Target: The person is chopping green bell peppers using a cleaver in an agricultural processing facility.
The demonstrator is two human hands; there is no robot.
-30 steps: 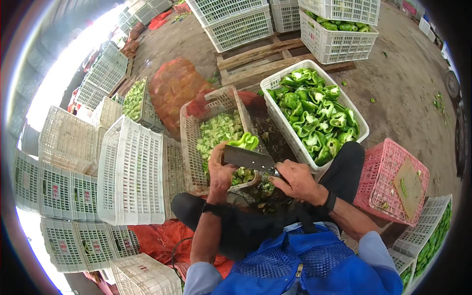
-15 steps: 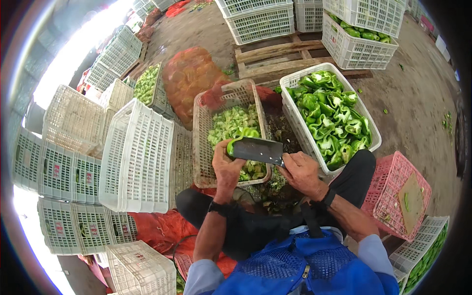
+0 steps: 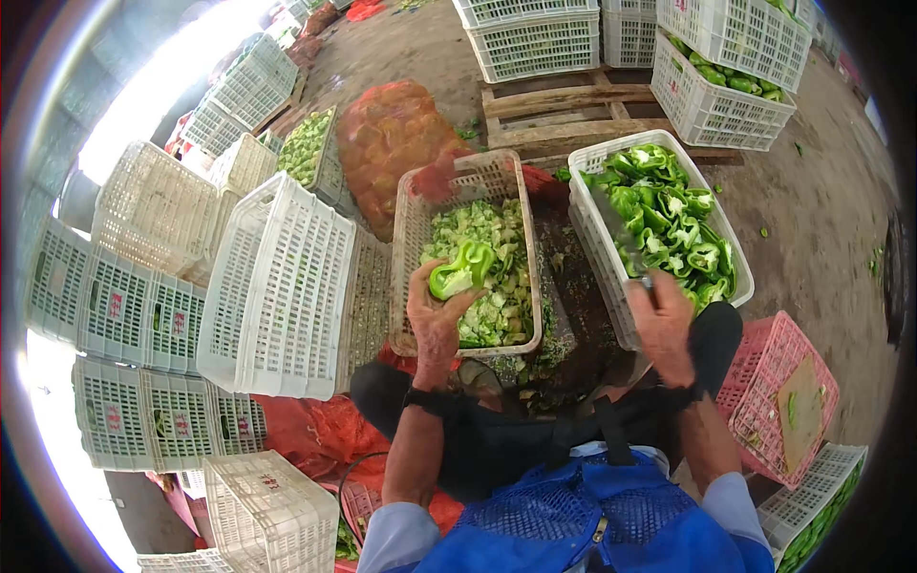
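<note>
In my left hand (image 3: 435,323) I hold a cut green bell pepper (image 3: 465,268), its pale hollow side showing. It hangs above a dirty white crate (image 3: 401,277) filled with light green pepper cores and scraps (image 3: 501,315). My right hand (image 3: 664,334) is closed round the handle of a cleaver (image 3: 609,222). The blade is smeared by motion and points away from me, over the left side of a white crate (image 3: 740,250) heaped with cut green peppers (image 3: 664,215).
Stacked white crates (image 3: 277,277) stand close on my left, beside a full orange mesh sack (image 3: 396,143). Ahead are a wooden pallet (image 3: 564,99) and more pepper crates (image 3: 721,105). A pink crate (image 3: 764,382) with a board on it sits to my right.
My right hand has swung the cleaver away from the pepper, rightward to the crate of cut peppers. My left hand still holds the pepper, now with its inside uncovered. The view has shifted slightly.
</note>
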